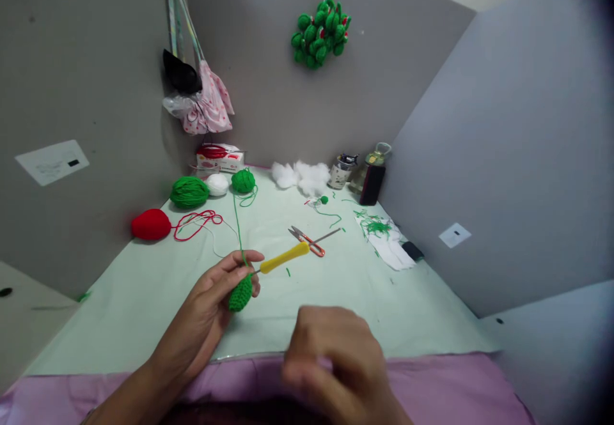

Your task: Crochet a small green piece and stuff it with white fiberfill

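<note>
My left hand [215, 291] pinches a small green crocheted piece [240, 294] between thumb and fingers above the table. A crochet hook with a yellow handle [284, 258] is stuck in the top of this piece, its handle pointing right and its bare metal end over the scissors. Green yarn runs from my left fingers back to a green yarn ball [244, 181]. Close to the camera, at the table's front edge, my right hand [336, 355] is curled into a loose fist, slightly blurred; no object shows in it. Orange-handled thread snips [307, 242] lie open behind the hook.
At the back left are red yarn [151, 224], a larger green ball [189, 192] and white yarn [217, 185]. White stuffing [302, 177], a pen cup [341, 172], a bottle [377, 160] and a phone [372, 185] stand behind. Yarn scraps [377, 225] lie right. Grey partitions enclose the table.
</note>
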`<state>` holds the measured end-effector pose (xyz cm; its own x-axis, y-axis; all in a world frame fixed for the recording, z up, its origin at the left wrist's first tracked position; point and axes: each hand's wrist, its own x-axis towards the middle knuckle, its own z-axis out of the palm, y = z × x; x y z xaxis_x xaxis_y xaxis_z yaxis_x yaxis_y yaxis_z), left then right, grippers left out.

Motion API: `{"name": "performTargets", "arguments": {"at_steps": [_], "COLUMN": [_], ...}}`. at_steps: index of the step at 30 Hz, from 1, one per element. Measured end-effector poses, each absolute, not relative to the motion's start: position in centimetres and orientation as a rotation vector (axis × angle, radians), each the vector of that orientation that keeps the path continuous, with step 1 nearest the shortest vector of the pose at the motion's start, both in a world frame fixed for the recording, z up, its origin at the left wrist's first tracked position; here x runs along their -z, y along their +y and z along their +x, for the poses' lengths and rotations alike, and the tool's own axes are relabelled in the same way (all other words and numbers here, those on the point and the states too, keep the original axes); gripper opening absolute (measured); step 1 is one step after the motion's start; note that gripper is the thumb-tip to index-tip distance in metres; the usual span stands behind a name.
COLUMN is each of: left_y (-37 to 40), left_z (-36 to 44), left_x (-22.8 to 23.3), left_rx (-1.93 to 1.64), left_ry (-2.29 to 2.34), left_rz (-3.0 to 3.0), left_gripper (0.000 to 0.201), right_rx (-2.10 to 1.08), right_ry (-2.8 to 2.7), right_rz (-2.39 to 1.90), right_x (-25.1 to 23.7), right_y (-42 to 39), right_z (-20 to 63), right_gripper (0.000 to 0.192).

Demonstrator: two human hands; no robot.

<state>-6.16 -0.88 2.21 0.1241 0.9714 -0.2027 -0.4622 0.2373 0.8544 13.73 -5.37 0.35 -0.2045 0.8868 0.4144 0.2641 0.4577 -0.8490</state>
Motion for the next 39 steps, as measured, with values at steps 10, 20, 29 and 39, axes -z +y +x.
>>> {"name": "performTargets", "arguments": {"at_steps": [10, 20, 29, 39], "left_y": [-1.8, -1.4, -1.2, -0.8], "left_z": [-5.2, -6.1, -5.8, -5.8], "left_x": [-0.8, -0.1, 0.7, 0.7], "left_rx": [-1.045, -0.949, -1.005, -0.984], "left_ry": [0.891, 0.653, 0.793, 0.748], "left_rz": [1.122, 1.042, 1.119, 1.13], "left_gripper": [0.034, 0.047, 0.052, 0.068], "right_rx": [-1.075, -1.015, -1.066, -1.117], "right_ry": [-1.457, -1.289, -1.272, -1.279], "right_rz": [-0.823, -0.776, -0.769, -0.797], "right_x": [-0.4, 0.5, 1.4, 1.7], "right_y": [-2.4, -1.9, -1.5, -1.7], "right_z": [12.0, 11.8, 11.9, 12.3], "right_gripper": [0.014, 0.009, 0.01, 0.01]}}
